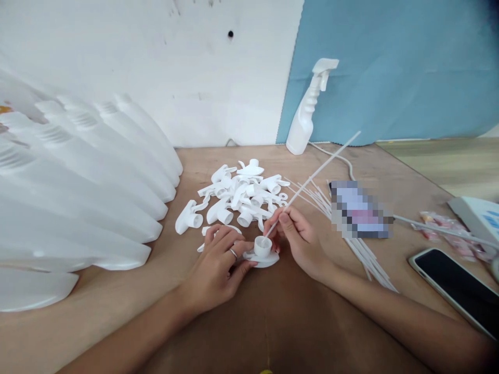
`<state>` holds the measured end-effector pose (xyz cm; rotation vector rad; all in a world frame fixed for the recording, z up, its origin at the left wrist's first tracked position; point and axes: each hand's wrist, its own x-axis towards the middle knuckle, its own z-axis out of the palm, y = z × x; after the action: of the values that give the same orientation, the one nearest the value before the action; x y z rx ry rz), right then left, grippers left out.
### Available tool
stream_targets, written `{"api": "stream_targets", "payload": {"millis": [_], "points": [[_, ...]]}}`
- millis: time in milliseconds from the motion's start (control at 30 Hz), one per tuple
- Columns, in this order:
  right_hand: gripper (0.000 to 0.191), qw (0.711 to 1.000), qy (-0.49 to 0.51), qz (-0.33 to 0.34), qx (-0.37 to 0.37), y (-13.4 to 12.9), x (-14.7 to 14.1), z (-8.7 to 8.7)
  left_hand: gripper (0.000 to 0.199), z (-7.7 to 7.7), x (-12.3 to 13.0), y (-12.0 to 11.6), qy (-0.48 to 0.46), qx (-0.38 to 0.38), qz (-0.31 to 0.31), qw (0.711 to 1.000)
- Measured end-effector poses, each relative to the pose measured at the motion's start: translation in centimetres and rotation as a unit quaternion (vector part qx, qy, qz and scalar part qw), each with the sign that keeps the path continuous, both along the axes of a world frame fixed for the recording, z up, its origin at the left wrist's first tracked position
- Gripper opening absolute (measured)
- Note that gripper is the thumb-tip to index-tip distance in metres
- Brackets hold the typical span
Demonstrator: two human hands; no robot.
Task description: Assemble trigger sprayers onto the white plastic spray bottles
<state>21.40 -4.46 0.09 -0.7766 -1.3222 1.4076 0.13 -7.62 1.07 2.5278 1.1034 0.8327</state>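
While left hand [218, 265] steadies spray head [263, 248] on counter [128, 322], cup up, right fingers [286, 218] pinch tube [322, 167], lower end in cup. Long tube, gripped low, could sway and miss socket; loose left hold could let head twist.

Bench [117, 301] bare in front of you, between your forearms; clear way in there, low. Left side blocked by bottles [101, 171], a tall row leaning across; narrow bare strip between them and the heads [241, 192]. Heads piled just beyond your hands, no straight path over the bench through them. Behind the pile, bare bench up to the wall [195, 72]. Right: loose tubes [368, 262], blurred-out device [360, 210], cable [444, 228] and phone [458, 285] in the way. Spray bottle [302, 122] stands at the back.
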Motion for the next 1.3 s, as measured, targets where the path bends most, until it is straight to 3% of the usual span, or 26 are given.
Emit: {"api": "stream_targets", "payload": {"millis": [233,433,633,933,1167,1267,1300], "points": [[0.020,0.996,-0.050,-0.005,0.071,-0.1,0.0,0.3,0.012,-0.1,0.1,0.0,0.001,-0.001,-0.004,1.000],[0.017,0.989,-0.127,0.028,0.075,-0.1,0.2,0.7,0.012,-0.2,0.1,0.0,0.007,0.011,-0.003,1.000],[0.022,0.980,-0.177,0.012,0.089,0.0,0.3,0.8,0.009,0.0,0.3,-0.2,0.031,0.011,0.012,0.999],[0.021,0.978,-0.176,0.024,0.105,-0.6,0.3,0.8,0.008,0.2,0.4,0.1,0.041,0.034,0.016,0.998],[0.023,0.984,-0.163,0.024,0.066,-1.2,0.0,0.7,0.008,0.3,0.1,0.4,0.030,0.047,0.002,0.998],[0.016,0.981,-0.168,0.003,0.102,-1.6,0.4,0.8,0.008,0.4,-0.1,0.1,-0.008,0.058,0.002,0.998],[0.021,0.977,-0.168,-0.004,0.129,-1.7,0.7,0.8,0.007,0.5,-0.1,-0.1,-0.027,0.057,0.009,0.998]]}}
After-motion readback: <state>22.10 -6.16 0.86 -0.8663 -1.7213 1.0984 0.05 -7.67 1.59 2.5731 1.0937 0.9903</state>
